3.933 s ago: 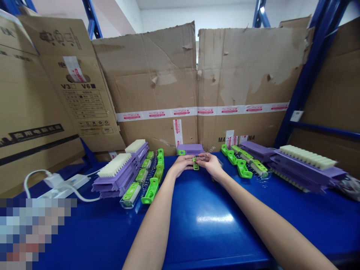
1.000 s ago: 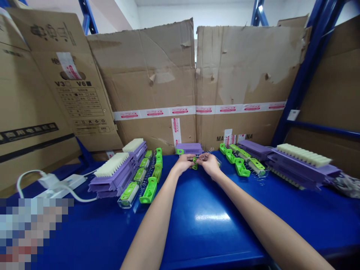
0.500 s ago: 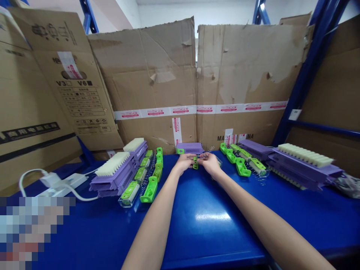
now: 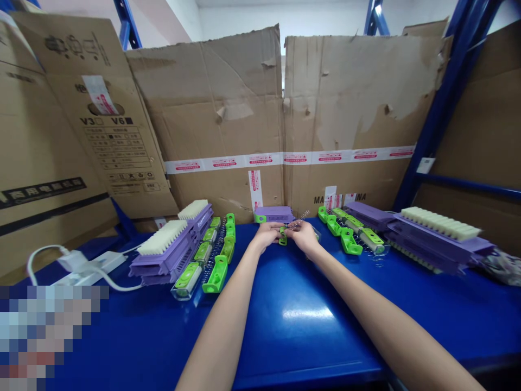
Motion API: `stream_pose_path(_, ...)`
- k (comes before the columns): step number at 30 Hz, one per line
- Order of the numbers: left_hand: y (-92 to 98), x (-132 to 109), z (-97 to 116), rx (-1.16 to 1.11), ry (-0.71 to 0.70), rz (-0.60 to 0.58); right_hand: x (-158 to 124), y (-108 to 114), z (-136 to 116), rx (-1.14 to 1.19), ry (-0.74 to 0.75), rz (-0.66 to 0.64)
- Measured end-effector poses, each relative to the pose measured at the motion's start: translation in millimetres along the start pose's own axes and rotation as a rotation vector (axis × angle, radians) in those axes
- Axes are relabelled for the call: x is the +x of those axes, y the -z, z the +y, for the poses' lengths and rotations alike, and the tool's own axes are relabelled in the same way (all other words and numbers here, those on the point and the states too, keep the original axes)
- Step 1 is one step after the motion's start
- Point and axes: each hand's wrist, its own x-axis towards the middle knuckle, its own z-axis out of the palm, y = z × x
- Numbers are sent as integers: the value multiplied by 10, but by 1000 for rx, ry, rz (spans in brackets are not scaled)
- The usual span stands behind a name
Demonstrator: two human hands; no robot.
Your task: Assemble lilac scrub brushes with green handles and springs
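Note:
A small green plastic piece (image 4: 282, 235) sits between the fingertips of both hands, partly covered by them. My left hand (image 4: 267, 235) is closed on its left side, fingers pointing right. At its right side my right hand (image 4: 304, 235) is closed too, with a thin coil spring (image 4: 302, 216) sticking up and out from its fingers. How the spring meets the green piece is too small to tell. Just behind the hands lies a purple slotted plastic block (image 4: 273, 214) with a green end part (image 4: 260, 219). Something clear beside my right hand is mostly hidden.
On the left stand purple brushes with pale bristles (image 4: 163, 237), clear-and-green blocks (image 4: 189, 275), springs and green brackets (image 4: 215, 275). Similar brackets (image 4: 350, 242) and brushes (image 4: 442, 223) are at right. A power strip (image 4: 91, 269) lies left. Cardboard (image 4: 220, 125) walls the blue table (image 4: 309, 347).
My fingers have shifted only slightly around the green piece. The whole view has moved a tiny bit; the other things stay where they were.

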Motion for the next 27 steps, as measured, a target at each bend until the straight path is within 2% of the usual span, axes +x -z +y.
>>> stream_pose_path(7, -3, 47, -42, 14, -13, 43, -21, -4, -20, -89, 91, 26)
stream_pose_path(11, 4, 68, -66, 13, -17, 50, -23, 2, -16, -116, 149, -9)
stream_pose_path(21, 4, 83, -95, 10, -41, 59, -30, 17, -18, -88, 161, -51)
stream_pose_path(27, 21, 101, -121, 6, -53, 33, -18, 36, 8, -83, 111, -49)
